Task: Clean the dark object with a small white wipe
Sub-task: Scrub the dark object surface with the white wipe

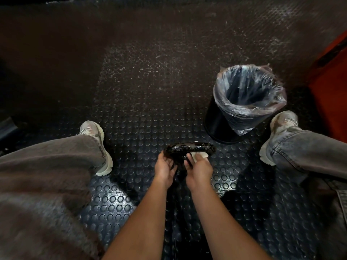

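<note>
Flooring first: a dark rubber floor point(146, 113) with raised round studs fills the view beyond our fingers, and a black round bin with a clear plastic liner point(246, 102) stands on it past our right-hand fingers and off to their right. Between the two grey-trousered legs we hold the glossy dark elongated object point(189, 148) above the floor, its long axis running left to right across the tips of both sets of fingers. Our left hand point(165, 167) cups its left end from below, fingers curled around it. Our right hand point(198, 167) pinches the small white wipe point(258, 155) point(197, 156) against the object's near right side, so this hand is the one placed to rub along the length. Both hands touch the object; neither is nearer. The object's underside and middle are hidden behind our fingers, the wipe is mostly covered, and what the object actually is we cannot tell in this dim, blurred light.
</note>
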`<state>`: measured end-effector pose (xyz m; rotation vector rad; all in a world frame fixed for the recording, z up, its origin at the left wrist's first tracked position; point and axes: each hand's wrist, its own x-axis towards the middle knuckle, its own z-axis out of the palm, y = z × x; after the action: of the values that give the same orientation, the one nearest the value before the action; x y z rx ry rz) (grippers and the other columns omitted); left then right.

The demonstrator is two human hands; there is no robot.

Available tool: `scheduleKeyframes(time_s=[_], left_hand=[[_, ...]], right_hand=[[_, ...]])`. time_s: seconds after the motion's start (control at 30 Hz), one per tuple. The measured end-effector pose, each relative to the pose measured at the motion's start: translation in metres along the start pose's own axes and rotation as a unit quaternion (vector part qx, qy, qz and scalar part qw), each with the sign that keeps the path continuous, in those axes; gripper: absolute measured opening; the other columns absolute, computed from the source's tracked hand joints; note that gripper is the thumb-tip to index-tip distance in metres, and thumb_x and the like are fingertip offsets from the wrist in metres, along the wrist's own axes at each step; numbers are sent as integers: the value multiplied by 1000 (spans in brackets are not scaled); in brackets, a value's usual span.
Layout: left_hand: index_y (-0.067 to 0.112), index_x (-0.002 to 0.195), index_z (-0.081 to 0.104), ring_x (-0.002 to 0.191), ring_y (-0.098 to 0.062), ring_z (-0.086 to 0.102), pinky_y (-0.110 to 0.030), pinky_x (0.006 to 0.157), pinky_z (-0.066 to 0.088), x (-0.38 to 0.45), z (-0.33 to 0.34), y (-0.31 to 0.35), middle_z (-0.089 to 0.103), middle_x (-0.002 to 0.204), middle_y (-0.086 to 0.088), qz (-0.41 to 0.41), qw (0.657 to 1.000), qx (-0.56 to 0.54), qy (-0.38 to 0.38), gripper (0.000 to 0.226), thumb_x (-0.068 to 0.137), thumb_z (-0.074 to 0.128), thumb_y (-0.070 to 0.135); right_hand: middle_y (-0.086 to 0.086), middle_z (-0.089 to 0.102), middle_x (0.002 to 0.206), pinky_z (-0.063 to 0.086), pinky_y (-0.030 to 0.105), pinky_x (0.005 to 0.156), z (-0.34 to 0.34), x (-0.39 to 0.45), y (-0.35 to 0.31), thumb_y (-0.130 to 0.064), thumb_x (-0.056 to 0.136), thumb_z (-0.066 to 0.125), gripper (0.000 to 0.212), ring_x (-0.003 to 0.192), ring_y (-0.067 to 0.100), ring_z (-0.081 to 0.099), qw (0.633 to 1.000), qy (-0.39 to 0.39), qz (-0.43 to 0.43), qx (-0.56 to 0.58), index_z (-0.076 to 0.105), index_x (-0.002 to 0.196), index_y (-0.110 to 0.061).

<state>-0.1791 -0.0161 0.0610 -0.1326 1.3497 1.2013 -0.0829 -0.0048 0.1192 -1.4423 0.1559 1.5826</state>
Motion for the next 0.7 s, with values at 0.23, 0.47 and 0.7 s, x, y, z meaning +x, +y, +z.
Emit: scheduleKeyframes(time_s=[0.23,0.47,0.7], left_hand=[[9,130,64,119,-26,64,-39,102,50,0,-1,1,71,123,-11,-8,1000,9,-14,48,107,37,42],[11,135,60,124,-19,57,-41,115,39,2,-1,0,65,132,-9,-3,1000,-1,-3,46,106,40,41],[13,136,59,126,-19,57,-42,115,39,5,-4,-2,66,132,-7,-4,1000,11,-3,47,106,39,43]], right_hand=[[5,74,93,54,27,66,2,-9,17,-6,102,54,18,83,14,70,988,-42,-36,-147,70,97,-11],[13,65,115,56,33,80,-5,-1,-6,-6,103,52,7,96,20,69,991,2,57,120,58,105,-9],[7,69,107,55,31,77,3,-4,-4,-8,102,53,12,97,17,69,999,20,17,28,64,107,-10]])
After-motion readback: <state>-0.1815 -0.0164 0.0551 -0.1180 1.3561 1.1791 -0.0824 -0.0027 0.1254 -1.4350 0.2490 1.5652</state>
